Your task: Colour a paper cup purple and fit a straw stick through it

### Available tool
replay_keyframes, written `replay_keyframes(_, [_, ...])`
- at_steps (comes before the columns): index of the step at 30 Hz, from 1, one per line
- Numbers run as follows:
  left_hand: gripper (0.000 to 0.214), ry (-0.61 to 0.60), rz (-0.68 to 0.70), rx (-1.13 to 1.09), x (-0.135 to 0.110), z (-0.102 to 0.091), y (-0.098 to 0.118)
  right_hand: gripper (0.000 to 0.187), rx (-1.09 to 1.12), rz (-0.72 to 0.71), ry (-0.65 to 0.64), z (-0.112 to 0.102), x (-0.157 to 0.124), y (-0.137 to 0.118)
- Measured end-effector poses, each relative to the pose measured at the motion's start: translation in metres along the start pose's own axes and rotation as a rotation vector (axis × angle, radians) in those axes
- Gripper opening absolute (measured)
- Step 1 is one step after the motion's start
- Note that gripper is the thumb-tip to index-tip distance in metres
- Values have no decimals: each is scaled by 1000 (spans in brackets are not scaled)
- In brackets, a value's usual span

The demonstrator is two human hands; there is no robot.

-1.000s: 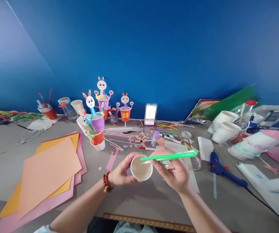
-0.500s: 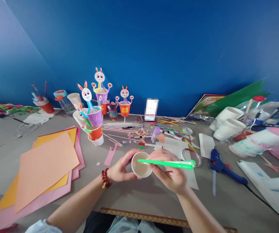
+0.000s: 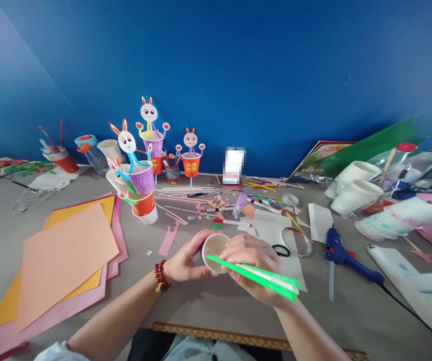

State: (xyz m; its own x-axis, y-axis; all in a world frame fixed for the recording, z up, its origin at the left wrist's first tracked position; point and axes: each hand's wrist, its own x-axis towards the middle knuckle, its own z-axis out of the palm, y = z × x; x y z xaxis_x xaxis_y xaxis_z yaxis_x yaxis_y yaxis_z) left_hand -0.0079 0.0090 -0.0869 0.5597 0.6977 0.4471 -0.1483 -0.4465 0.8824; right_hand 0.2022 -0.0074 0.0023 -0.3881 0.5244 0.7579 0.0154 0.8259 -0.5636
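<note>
My left hand [image 3: 189, 259] is wrapped round a paper cup [image 3: 211, 244], whose open mouth faces me and whose outside is mostly hidden. My right hand [image 3: 255, 253] reaches over the cup's right rim. Bright green and white straws [image 3: 281, 285] are held in this hand. They lie slantwise, one green tip over the mouth of the cup and the wider ends pointing to the lower right. My right fingers are bent, partly hiding the cup's interior. Just behind my right hand, black scissor handles [image 3: 280, 250] rest on white paper [image 3: 272, 225].
Rabbit figures in cups [image 3: 139, 178] stand at the back left. Coloured paper sheets [image 3: 65, 260] lie on the left. On the right are a blue glue gun [image 3: 351, 260] with a cord, a tape roll [image 3: 296, 241] and white paper cups [image 3: 355, 195]. Straws and paper scraps [image 3: 219, 203] litter the middle.
The straws have tilted, their wide ends swinging down toward me. My right hand has turned with them and shifted left over the cup. The left hand still holds the cup.
</note>
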Motion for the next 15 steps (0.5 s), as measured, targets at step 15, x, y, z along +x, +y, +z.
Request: replay_keyframes(15, [83, 7, -19, -90, -1, 4, 0, 30, -262, 61, 0, 7, -9, 13])
